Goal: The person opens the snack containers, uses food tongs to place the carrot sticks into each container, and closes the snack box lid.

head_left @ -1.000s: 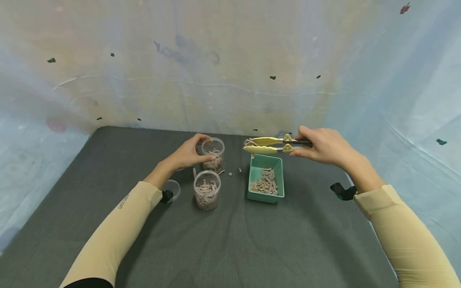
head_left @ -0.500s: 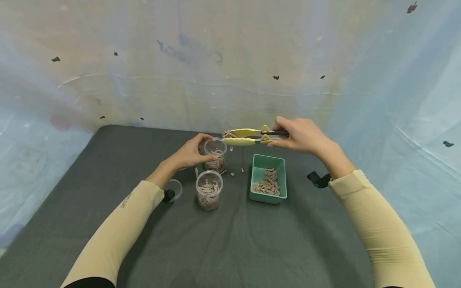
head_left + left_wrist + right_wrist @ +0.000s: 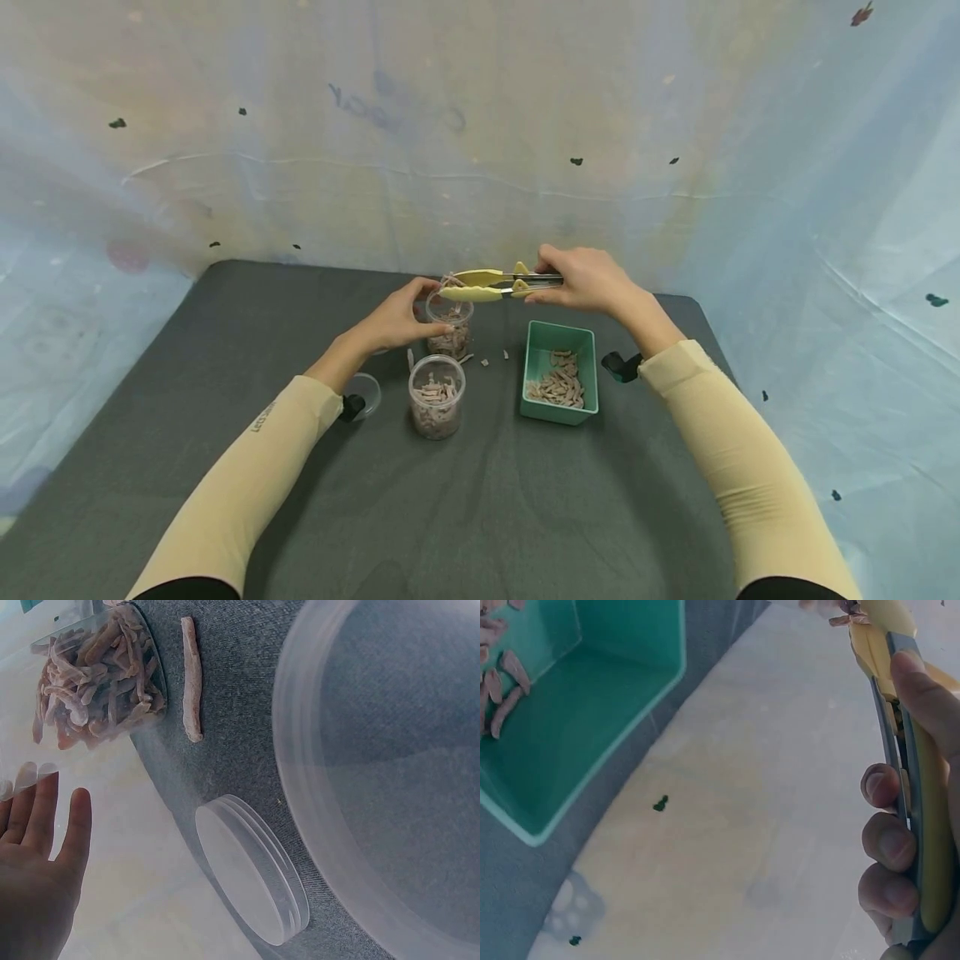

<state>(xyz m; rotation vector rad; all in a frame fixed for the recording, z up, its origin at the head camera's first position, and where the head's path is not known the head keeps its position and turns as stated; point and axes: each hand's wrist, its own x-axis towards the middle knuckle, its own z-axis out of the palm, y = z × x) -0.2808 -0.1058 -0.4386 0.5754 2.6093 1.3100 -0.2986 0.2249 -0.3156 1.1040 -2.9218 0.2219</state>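
My left hand (image 3: 390,321) holds the far clear jar (image 3: 450,343) between thumb and fingers near its rim. Brown, meat-like strips (image 3: 97,682) partly fill that jar. My right hand (image 3: 588,279) grips tongs with yellow tips (image 3: 471,294), their handles inside the curled fingers (image 3: 889,840). The tips lie over the far jar's mouth, with a few strips between them. Nearer to me, a second clear jar (image 3: 435,417) of strips stands upright. To the right, a green rectangular container (image 3: 558,414) has a heap of strips (image 3: 558,387) on its bottom.
Two clear round lids lie left of the jars, one lid (image 3: 251,870) beyond a larger-looking lid (image 3: 304,712) in the left wrist view. A loose strip (image 3: 192,679) and a few small crumbs (image 3: 484,362) lie on the dark grey table (image 3: 480,517). A pale sheet (image 3: 480,217) hangs behind.
My right hand has carried the tongs and their strips leftward, from above the green container's far edge to over the far jar. The left hand has kept its hold on that jar.
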